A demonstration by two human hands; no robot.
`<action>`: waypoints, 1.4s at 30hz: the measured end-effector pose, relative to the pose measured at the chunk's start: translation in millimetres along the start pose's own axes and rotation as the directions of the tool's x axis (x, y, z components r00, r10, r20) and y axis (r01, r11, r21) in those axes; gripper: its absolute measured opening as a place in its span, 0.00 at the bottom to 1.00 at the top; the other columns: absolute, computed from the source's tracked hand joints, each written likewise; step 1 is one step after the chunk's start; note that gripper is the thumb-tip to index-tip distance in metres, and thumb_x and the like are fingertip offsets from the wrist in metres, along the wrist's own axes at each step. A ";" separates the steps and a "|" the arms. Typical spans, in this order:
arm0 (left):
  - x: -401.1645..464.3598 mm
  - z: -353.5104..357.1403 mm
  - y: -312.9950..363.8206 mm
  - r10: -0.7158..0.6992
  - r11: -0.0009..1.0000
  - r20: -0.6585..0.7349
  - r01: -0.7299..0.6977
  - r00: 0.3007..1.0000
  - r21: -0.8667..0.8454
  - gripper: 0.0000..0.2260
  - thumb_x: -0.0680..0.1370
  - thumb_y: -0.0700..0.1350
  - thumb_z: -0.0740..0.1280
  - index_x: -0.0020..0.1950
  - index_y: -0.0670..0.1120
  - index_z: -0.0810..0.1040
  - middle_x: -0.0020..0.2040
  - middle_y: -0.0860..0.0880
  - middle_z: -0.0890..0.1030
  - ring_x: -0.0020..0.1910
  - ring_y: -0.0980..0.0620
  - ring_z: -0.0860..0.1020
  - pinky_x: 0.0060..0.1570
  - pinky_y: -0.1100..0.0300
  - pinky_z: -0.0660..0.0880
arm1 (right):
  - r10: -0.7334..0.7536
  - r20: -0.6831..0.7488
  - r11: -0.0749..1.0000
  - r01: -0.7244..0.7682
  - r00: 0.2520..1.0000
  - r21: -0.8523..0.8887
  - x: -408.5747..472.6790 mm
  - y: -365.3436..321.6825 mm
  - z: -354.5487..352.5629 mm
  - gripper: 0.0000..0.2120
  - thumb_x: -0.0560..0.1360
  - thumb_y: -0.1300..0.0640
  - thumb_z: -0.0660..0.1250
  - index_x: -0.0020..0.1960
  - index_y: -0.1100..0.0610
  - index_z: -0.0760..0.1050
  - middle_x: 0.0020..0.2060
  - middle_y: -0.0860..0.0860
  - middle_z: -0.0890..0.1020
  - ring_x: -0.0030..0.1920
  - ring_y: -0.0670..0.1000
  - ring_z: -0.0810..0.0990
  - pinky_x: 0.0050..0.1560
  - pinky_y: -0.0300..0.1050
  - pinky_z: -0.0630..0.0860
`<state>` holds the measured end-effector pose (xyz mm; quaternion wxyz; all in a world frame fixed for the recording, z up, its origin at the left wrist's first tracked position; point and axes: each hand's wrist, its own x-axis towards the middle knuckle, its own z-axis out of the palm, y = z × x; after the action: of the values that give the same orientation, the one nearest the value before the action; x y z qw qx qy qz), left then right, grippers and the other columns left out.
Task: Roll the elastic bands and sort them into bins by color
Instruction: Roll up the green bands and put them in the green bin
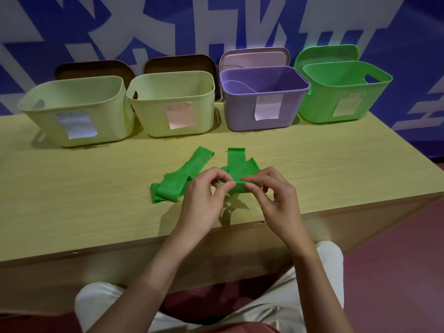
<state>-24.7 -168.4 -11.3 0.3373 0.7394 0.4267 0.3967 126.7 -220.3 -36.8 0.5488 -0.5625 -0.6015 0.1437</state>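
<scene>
Several green elastic bands lie in a loose pile on the wooden table [72, 188]. One green band [236, 162] runs away from me, and both hands pinch its near end, which is folded over. My left hand [206, 195] holds the left side of that fold with thumb and fingertips. My right hand [271, 191] pinches the right side. Another green band [177, 179] lies flat to the left of my hands. Along the back stand two pale yellow bins [77, 111] [173, 102], a purple bin [264, 92] and a green bin [341, 92].
Each bin carries a paper label on its front. Lids lean against the blue-and-white wall behind the bins. The table's front edge runs just below my hands, with my knees in light trousers under it.
</scene>
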 end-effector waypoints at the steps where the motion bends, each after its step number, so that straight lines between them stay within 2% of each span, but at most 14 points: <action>1: 0.6 0.6 0.7 -0.009 1.000 -0.004 0.009 1.000 -0.023 0.04 0.75 0.41 0.70 0.43 0.49 0.79 0.37 0.57 0.78 0.36 0.61 0.73 0.37 0.71 0.66 | 0.012 -0.009 1.000 -0.012 1.000 0.022 -1.0 -1.1 0.7 0.07 0.76 0.62 0.69 0.53 0.56 0.81 0.41 0.48 0.76 0.41 0.45 0.74 0.43 0.31 0.67; 4: 1.8 2.7 3.8 -0.039 0.994 0.003 0.039 0.999 -0.104 0.06 0.75 0.40 0.70 0.42 0.50 0.79 0.35 0.56 0.77 0.34 0.60 0.71 0.36 0.69 0.68 | 0.055 -0.046 0.994 -0.051 0.997 0.093 -2.8 -5.7 3.1 0.09 0.77 0.63 0.67 0.56 0.54 0.78 0.40 0.47 0.75 0.38 0.46 0.71 0.42 0.35 0.68; 9: 5.6 2.8 9.8 -0.081 0.982 -0.004 0.079 0.997 -0.173 0.07 0.75 0.38 0.70 0.42 0.51 0.81 0.34 0.52 0.79 0.32 0.59 0.70 0.34 0.67 0.68 | 0.012 -0.052 0.997 -0.007 0.999 0.082 -0.4 -10.3 0.4 0.07 0.76 0.64 0.68 0.52 0.55 0.78 0.39 0.48 0.76 0.38 0.47 0.72 0.42 0.35 0.68; 13: 9.0 -0.2 13.8 -0.166 0.951 0.018 0.164 0.986 -0.260 0.08 0.74 0.38 0.71 0.43 0.52 0.82 0.40 0.54 0.83 0.40 0.60 0.79 0.43 0.68 0.74 | -0.005 -0.039 0.998 0.008 0.999 0.070 2.7 -8.0 -6.4 0.09 0.74 0.66 0.71 0.52 0.57 0.80 0.39 0.49 0.76 0.37 0.47 0.72 0.43 0.34 0.68; 15: 9.8 -1.1 16.7 -0.225 0.920 0.033 0.223 0.974 -0.321 0.08 0.74 0.38 0.71 0.44 0.51 0.83 0.42 0.55 0.84 0.42 0.64 0.80 0.45 0.70 0.74 | -0.014 -0.031 0.998 0.016 0.999 0.059 3.7 -7.1 -8.4 0.10 0.73 0.66 0.71 0.53 0.57 0.80 0.39 0.49 0.76 0.37 0.47 0.72 0.43 0.34 0.68; 19: 9.9 -1.5 21.9 -0.297 0.867 0.048 0.290 0.954 -0.406 0.05 0.74 0.38 0.70 0.45 0.46 0.83 0.39 0.54 0.82 0.35 0.69 0.76 0.36 0.75 0.69 | -0.021 -0.013 1.000 0.021 1.000 0.006 7.0 -3.2 -9.8 0.09 0.75 0.64 0.70 0.54 0.57 0.80 0.40 0.51 0.76 0.38 0.47 0.72 0.44 0.34 0.68; 21: 9.2 -1.0 22.4 -0.284 0.866 0.041 0.275 0.958 -0.417 0.05 0.75 0.38 0.70 0.44 0.47 0.82 0.38 0.53 0.81 0.35 0.66 0.76 0.37 0.74 0.70 | -0.021 -0.004 1.000 0.021 1.000 -0.023 8.8 -2.0 -8.8 0.08 0.76 0.63 0.68 0.54 0.56 0.79 0.41 0.51 0.76 0.38 0.46 0.71 0.44 0.33 0.67; 24: 8.9 0.8 20.2 -0.231 0.882 0.021 0.219 0.973 -0.417 0.05 0.76 0.38 0.69 0.46 0.47 0.82 0.39 0.48 0.81 0.38 0.58 0.77 0.43 0.67 0.74 | -0.032 -0.010 0.999 0.031 0.999 -0.044 11.4 -2.2 -6.7 0.07 0.77 0.60 0.67 0.53 0.55 0.79 0.41 0.49 0.75 0.39 0.46 0.71 0.44 0.34 0.67; 27: 9.9 2.3 17.8 -0.179 0.922 -0.023 0.160 0.984 -0.353 0.03 0.75 0.40 0.70 0.46 0.46 0.83 0.42 0.50 0.83 0.43 0.55 0.80 0.47 0.64 0.76 | -0.040 -0.021 0.996 0.039 0.999 -0.074 13.5 -1.9 -5.1 0.06 0.77 0.58 0.65 0.52 0.56 0.79 0.40 0.47 0.74 0.40 0.47 0.72 0.43 0.35 0.68; 31: 10.6 2.4 19.5 -0.120 0.941 -0.004 0.113 0.993 -0.320 0.05 0.75 0.40 0.71 0.44 0.50 0.83 0.41 0.52 0.84 0.42 0.58 0.80 0.44 0.67 0.75 | -0.061 -0.047 0.991 0.055 0.997 -0.126 15.5 -1.4 -7.1 0.06 0.77 0.59 0.64 0.51 0.58 0.79 0.40 0.46 0.74 0.42 0.45 0.72 0.43 0.32 0.67; 36: 10.2 0.4 16.2 -0.070 0.965 0.000 0.068 0.998 -0.254 0.07 0.74 0.41 0.72 0.43 0.54 0.82 0.40 0.53 0.84 0.41 0.51 0.80 0.44 0.59 0.76 | -0.072 -0.036 0.986 0.066 0.997 -0.153 15.9 0.5 -7.4 0.07 0.78 0.56 0.64 0.50 0.58 0.78 0.40 0.46 0.73 0.42 0.46 0.72 0.43 0.34 0.67; 40: 10.0 -0.6 15.3 -0.042 0.976 -0.035 0.033 0.999 -0.215 0.09 0.73 0.40 0.72 0.42 0.55 0.81 0.37 0.52 0.82 0.35 0.56 0.74 0.39 0.65 0.71 | -0.077 -0.025 0.988 0.072 0.997 -0.135 15.4 -0.9 -5.0 0.08 0.78 0.53 0.61 0.49 0.55 0.77 0.40 0.47 0.74 0.42 0.46 0.72 0.43 0.35 0.67; 42: 10.1 0.3 16.0 -0.035 0.979 -0.074 0.020 0.997 -0.201 0.10 0.73 0.39 0.72 0.40 0.56 0.80 0.36 0.53 0.81 0.36 0.54 0.75 0.38 0.66 0.71 | -0.064 -0.037 0.994 0.061 0.997 -0.085 15.4 -4.2 -1.2 0.06 0.78 0.53 0.61 0.48 0.52 0.76 0.40 0.47 0.75 0.43 0.46 0.73 0.44 0.34 0.67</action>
<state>-15.3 -165.9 5.0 0.3987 0.6799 0.4076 0.4611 129.2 -209.4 -25.4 0.5406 -0.5687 -0.6134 0.0896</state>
